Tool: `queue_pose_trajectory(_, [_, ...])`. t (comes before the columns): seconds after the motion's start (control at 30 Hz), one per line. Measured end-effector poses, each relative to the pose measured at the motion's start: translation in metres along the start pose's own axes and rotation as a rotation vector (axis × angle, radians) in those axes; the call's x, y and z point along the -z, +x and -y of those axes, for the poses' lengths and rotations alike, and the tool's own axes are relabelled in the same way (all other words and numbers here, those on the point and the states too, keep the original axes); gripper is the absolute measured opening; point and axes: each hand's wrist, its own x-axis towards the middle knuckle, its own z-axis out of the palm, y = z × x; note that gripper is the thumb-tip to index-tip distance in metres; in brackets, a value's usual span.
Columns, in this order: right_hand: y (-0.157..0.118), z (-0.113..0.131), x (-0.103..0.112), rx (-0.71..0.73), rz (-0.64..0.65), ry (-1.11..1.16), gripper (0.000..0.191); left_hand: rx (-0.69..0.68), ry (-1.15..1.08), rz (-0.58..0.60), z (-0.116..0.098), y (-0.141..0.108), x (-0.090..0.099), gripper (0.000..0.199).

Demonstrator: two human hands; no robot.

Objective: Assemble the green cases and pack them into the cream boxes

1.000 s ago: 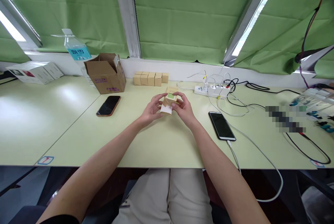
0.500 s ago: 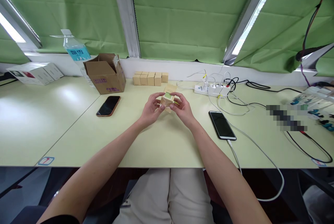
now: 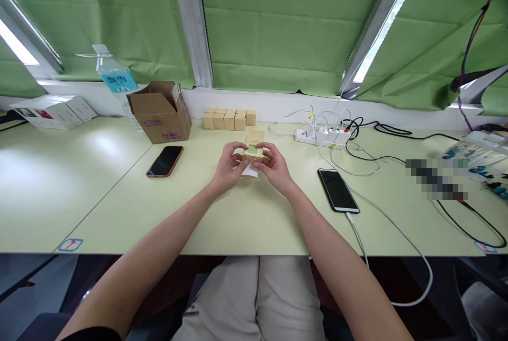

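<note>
Between both hands, over the table's middle, is a small kraft cardboard box [image 3: 254, 155] with its flaps folded out. Something green and white shows in its top. My left hand [image 3: 230, 165] grips its left side with thumb and fingers, and my right hand [image 3: 275, 166] does the same on the right. A pale flap or paper piece sticks out below the thumbs, and a kraft flap stands out at the back. The box's underside is hidden.
Behind my hands stands a row of several small kraft boxes [image 3: 224, 119]. To the left are a larger open carton [image 3: 164, 121], a bottle [image 3: 117, 77] and a phone [image 3: 165, 161]. On the right lie another phone [image 3: 338, 190] on a white cable and a power strip [image 3: 323, 136].
The small box has tilted in my hands, so more of its back flap and a white piece below it show. Both hands have shifted slightly to the left.
</note>
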Motion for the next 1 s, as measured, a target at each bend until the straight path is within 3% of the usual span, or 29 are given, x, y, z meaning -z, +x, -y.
queue_pose_trajectory(0.23, [0.000, -0.001, -0.001, -0.007, -0.008, 0.000, 0.052, 0.064, -0.055, 0.014, 0.000, -0.001, 0.001, 0.046])
queue_pose_trajectory(0.5, [0.003, -0.006, 0.008, 0.007, -0.087, -0.035, 0.055, 0.066, -0.205, 0.252, -0.003, 0.004, 0.011, 0.079])
queue_pose_trajectory(0.63, [0.003, -0.006, 0.006, -0.010, -0.089, 0.016, 0.056, 0.102, -0.198, 0.231, -0.005, 0.002, 0.007, 0.081])
queue_pose_trajectory(1.0, [-0.001, -0.002, 0.004, 0.042, 0.043, 0.058, 0.059, 0.119, -0.203, 0.059, -0.014, 0.003, 0.003, 0.054])
